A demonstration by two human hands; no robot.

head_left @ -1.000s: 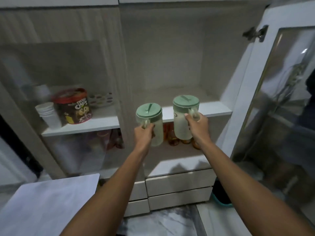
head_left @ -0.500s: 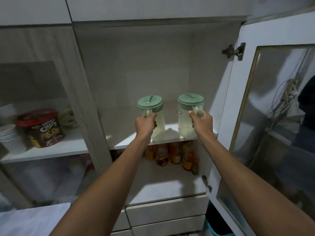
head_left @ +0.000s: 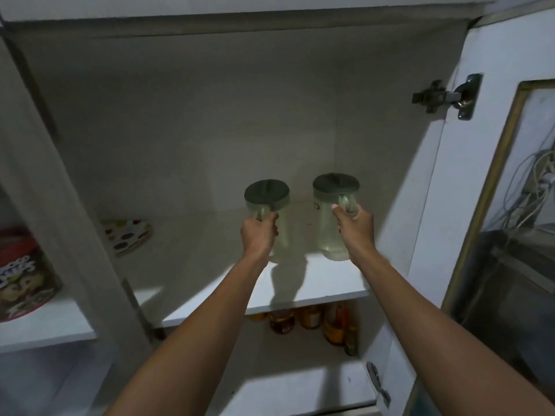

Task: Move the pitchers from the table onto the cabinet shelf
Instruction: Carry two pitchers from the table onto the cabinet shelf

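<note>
Two clear pitchers with green lids stand side by side inside the open cabinet, on or just above the white shelf point(head_left: 210, 283). My left hand point(head_left: 259, 234) grips the handle of the left pitcher point(head_left: 268, 196). My right hand point(head_left: 354, 223) grips the handle of the right pitcher point(head_left: 329, 223). Both pitchers are upright and deep in the shaded part of the shelf. Whether their bases touch the shelf I cannot tell.
The glass cabinet door point(head_left: 486, 205) stands open at the right, with a hinge point(head_left: 447, 96) near its top. A spotted plate point(head_left: 127, 235) lies at the shelf's left. Several bottles point(head_left: 315, 322) stand on the lower shelf. A cereal tub point(head_left: 24, 274) sits behind the closed left door.
Both hands have carried the pitchers up from in front of the shelf edge and forward into the cabinet. The view has moved closer and higher.
</note>
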